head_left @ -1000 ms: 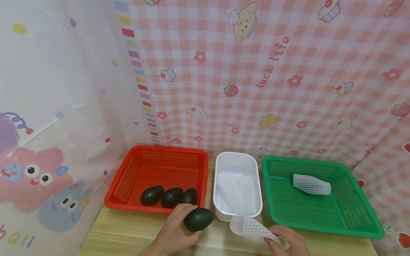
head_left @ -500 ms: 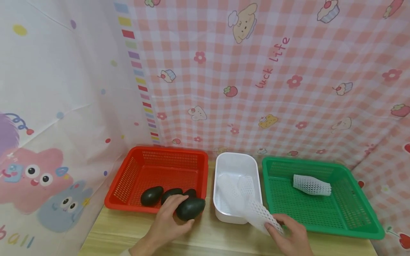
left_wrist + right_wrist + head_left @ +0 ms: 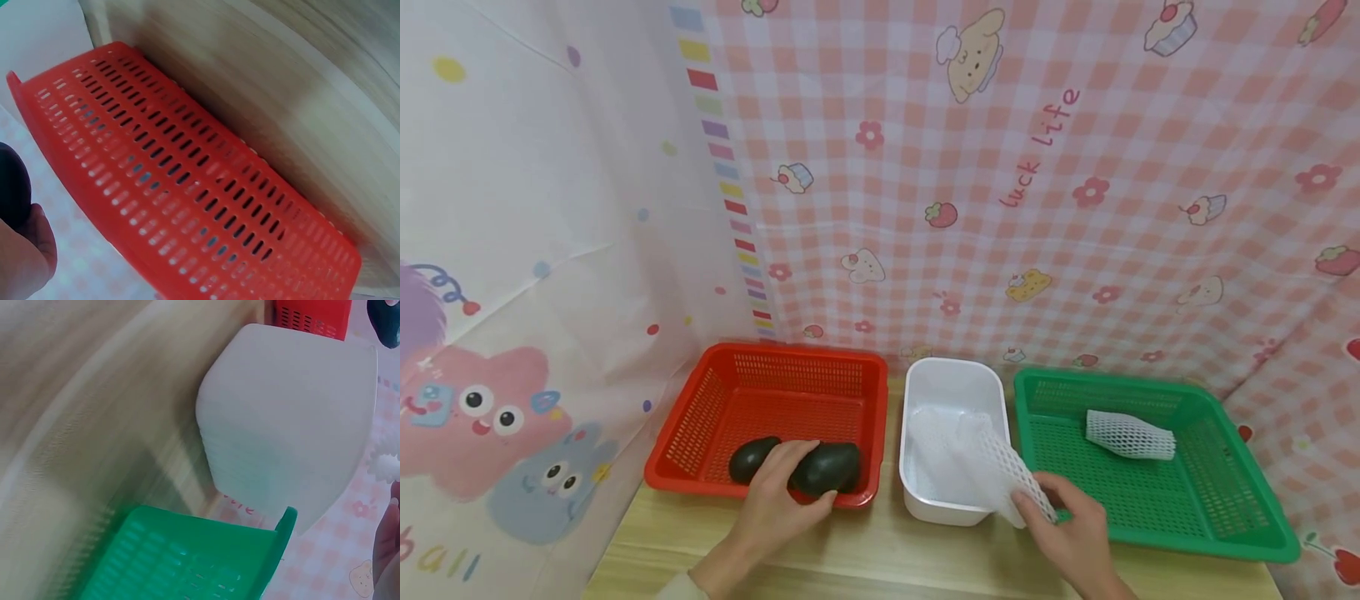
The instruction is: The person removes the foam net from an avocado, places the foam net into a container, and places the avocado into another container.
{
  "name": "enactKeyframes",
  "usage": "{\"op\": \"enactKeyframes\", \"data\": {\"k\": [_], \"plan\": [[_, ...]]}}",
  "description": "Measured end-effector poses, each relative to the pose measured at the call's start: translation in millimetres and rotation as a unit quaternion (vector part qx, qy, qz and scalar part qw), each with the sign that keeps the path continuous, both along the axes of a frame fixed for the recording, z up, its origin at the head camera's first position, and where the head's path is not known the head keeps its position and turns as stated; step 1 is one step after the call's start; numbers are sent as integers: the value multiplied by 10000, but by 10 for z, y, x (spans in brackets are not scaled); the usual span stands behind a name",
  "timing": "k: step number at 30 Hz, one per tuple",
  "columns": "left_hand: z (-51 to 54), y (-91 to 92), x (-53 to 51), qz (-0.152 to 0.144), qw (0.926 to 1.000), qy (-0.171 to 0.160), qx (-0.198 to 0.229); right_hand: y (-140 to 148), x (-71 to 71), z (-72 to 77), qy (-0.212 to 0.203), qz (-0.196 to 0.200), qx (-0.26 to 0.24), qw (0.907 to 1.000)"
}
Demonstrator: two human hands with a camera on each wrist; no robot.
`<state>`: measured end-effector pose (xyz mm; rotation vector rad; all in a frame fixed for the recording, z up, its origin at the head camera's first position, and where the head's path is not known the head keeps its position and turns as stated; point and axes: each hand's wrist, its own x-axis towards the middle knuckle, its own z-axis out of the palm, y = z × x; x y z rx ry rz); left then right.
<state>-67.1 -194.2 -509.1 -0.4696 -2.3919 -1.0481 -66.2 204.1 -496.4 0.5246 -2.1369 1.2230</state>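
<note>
Over the front of the red basket (image 3: 797, 404), my left hand (image 3: 775, 512) grips a dark green avocado (image 3: 827, 468) between thumb and fingers. Another avocado (image 3: 747, 461) lies beside my fingers; others behind the hand are hidden. My right hand (image 3: 1067, 529) pinches a white foam net sleeve (image 3: 1000, 471) by one end, its far end reaching into the white tub (image 3: 951, 510). More white netting (image 3: 928, 442) lies in that tub. The left wrist view catches part of the left hand (image 3: 28, 256) at its edge; the right wrist view, part of the right hand (image 3: 387, 544).
At the right stands a green basket (image 3: 1112, 504) with one net-sleeved piece (image 3: 1129, 435) in it. The tub sits between the two baskets on a wooden table (image 3: 887, 558). A checked cloth (image 3: 970, 275) hangs behind them.
My left hand has moved left with the avocado, from the table in front to above the red basket. The right hand has shifted slightly up, with the net sleeve now over the tub.
</note>
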Motion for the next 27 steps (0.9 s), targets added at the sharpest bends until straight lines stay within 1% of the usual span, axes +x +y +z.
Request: {"op": "enactKeyframes", "data": {"k": [3,10,15,18,21,25,27], "plan": [[-14,-39,-28,83,9999,-83,-36,-32,-59,32,-28,-80,-46,10000],[-42,-114,-75,294,9996,-38,-3,-107,-206,32,-199,-341,-218,9990],[-34,-164,-109,496,9986,-150,64,-176,-260,73,-730,-413,-396,9957],[-37,-202,-140,596,9980,-169,135,-216,-298,107,-998,-586,-314,9928],[-45,-245,-177,666,9974,-152,215,-244,-345,131,-1023,-798,-124,9915],[-63,-308,-228,739,9968,-163,276,-275,-417,155,-1034,-956,22,9900],[-72,-342,-249,761,9965,-217,263,-291,-453,168,-1112,-1019,83,9885]]}}
